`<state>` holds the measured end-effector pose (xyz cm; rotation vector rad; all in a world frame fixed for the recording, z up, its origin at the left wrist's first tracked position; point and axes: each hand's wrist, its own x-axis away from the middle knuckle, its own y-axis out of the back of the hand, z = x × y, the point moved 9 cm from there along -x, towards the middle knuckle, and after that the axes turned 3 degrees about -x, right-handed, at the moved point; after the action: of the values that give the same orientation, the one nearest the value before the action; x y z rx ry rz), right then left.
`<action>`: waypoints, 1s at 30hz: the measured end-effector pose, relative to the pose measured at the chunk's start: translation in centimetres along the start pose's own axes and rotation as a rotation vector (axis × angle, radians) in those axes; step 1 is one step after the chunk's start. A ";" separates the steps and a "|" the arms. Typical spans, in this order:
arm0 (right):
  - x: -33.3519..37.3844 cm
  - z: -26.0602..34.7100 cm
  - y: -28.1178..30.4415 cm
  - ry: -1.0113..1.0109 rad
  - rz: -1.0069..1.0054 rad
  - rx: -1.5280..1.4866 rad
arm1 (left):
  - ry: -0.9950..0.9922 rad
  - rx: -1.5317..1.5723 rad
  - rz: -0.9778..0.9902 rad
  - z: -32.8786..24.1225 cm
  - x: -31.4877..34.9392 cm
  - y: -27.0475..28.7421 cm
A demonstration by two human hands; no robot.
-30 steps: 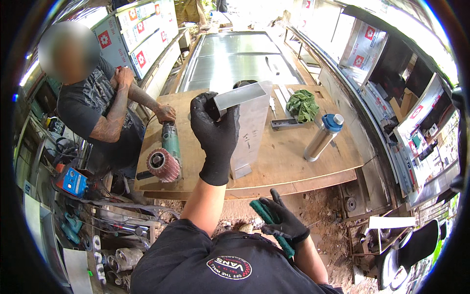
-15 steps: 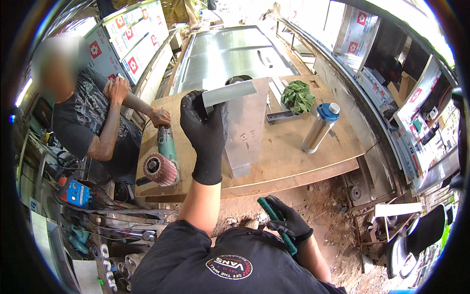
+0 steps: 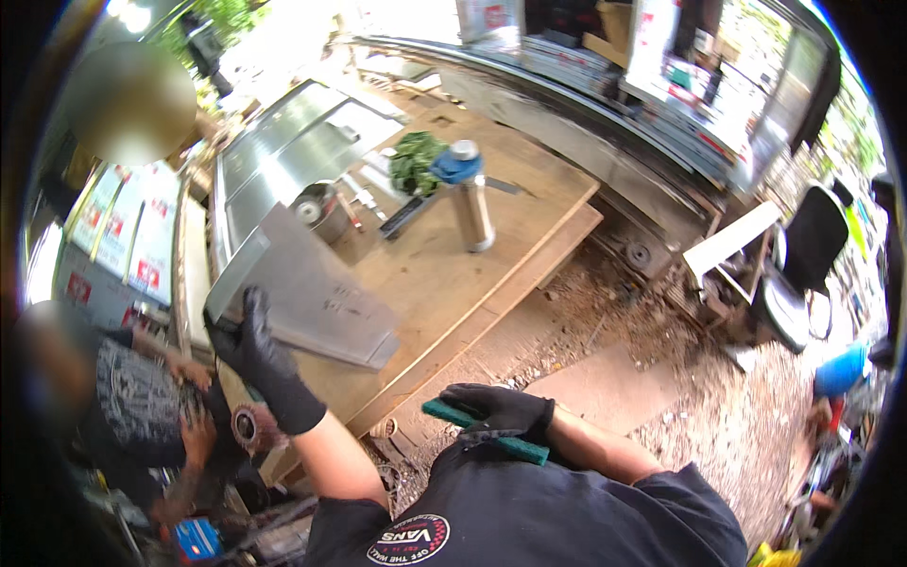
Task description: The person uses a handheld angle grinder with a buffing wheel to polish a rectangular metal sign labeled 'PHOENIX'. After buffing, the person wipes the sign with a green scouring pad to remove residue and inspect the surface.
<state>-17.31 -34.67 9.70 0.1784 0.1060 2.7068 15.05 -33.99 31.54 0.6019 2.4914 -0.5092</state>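
Observation:
My left hand (image 3: 253, 357), in a black glove, is closed on the left edge of a bent grey metal sheet (image 3: 307, 283). The sheet leans over the near part of the wooden table (image 3: 539, 194), one end toward the lower right. In front of my chest my right hand (image 3: 505, 412), also black-gloved, grips a flat green scouring pad (image 3: 487, 431), its fingers laid over the top. Left of my left wrist shows the reddish flap wheel (image 3: 255, 427) of a power tool, whose body is mostly hidden behind my hand.
On the table stand a blue-lidded bottle (image 3: 470, 203), a crumpled green cloth (image 3: 413, 163) and a metal pot (image 3: 323, 214). A framed metal panel (image 3: 283, 146) lies beyond. A person (image 3: 142, 397) is close at left. A black-seated chair (image 3: 817, 241) stands at right; debris litters the ground.
My view has swung to the right. The metal sheet has tipped from nearly upright to slanting, still in my left hand. The pad in my right hand now lies flatter.

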 end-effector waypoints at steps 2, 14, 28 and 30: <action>0.0 -0.2 0.0 0.025 -0.003 0.020 | 0.066 0.099 0.065 2.8 -1.2 2.5; 1.4 -2.3 0.0 -0.012 -0.034 0.000 | 0.049 0.005 0.087 -0.3 1.0 0.4; 2.5 -1.1 1.3 -0.046 -0.061 -0.187 | 0.090 0.178 0.205 -2.2 2.7 -1.4; 2.6 -1.4 1.2 -0.067 -0.053 -0.144 | -0.063 0.171 0.289 -3.9 2.5 -1.8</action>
<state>-20.34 -34.70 8.67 0.2192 -0.1027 2.6405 10.68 -32.88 33.68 0.9785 2.2652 -0.6202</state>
